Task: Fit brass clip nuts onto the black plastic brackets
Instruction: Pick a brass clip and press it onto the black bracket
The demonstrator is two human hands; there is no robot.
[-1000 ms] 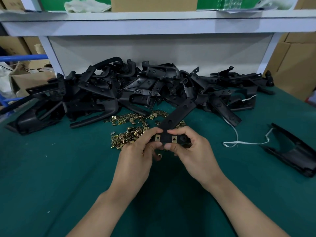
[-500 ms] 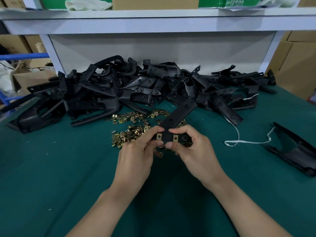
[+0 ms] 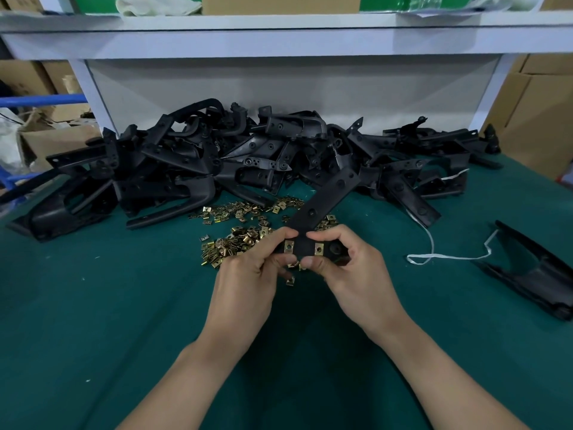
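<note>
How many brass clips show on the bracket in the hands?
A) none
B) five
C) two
C: two brass clips sit side by side on the near end of the bracket, which the left hand and the right hand hold between them.

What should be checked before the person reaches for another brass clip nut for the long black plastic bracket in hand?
1. Grip on the long black plastic bracket: ok. The left hand and the right hand both pinch its near end.
2. Nuts on the near end: ok. The first fitted brass clip nut and the second fitted brass clip nut sit on its edge.
3. Both nuts pushed fully home: cannot tell.
4. Supply: ok. The heap of loose brass clip nuts lies on the green table mat beside the left hand.
5. A hand free to pick: not ok. Both hands hold the bracket.
</note>
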